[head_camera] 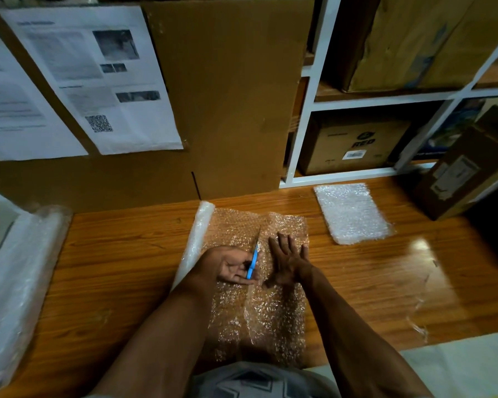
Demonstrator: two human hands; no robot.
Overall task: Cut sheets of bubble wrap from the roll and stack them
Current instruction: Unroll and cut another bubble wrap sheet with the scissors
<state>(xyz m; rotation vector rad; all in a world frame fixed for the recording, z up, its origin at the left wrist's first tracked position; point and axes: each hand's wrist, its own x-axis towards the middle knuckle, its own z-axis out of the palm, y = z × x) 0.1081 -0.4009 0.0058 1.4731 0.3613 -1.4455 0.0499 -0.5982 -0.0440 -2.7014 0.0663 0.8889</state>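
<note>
A small roll of bubble wrap (197, 234) lies on the wooden table (121, 254), with its free end (259, 314) spread flat toward me. My left hand (227, 265) holds a blue-handled cutter (253, 261) whose blade points away along a slit in the wrap. My right hand (288, 261) lies flat with fingers apart on the wrap just right of the blade. A stack of cut white sheets (352, 212) rests at the back right of the table.
A large bubble wrap roll (18, 282) lies along the table's left edge. Upright cardboard (230, 96) with pinned papers (98, 79) stands behind. White shelves (383, 96) hold boxes; a brown box (466, 173) sits at the right.
</note>
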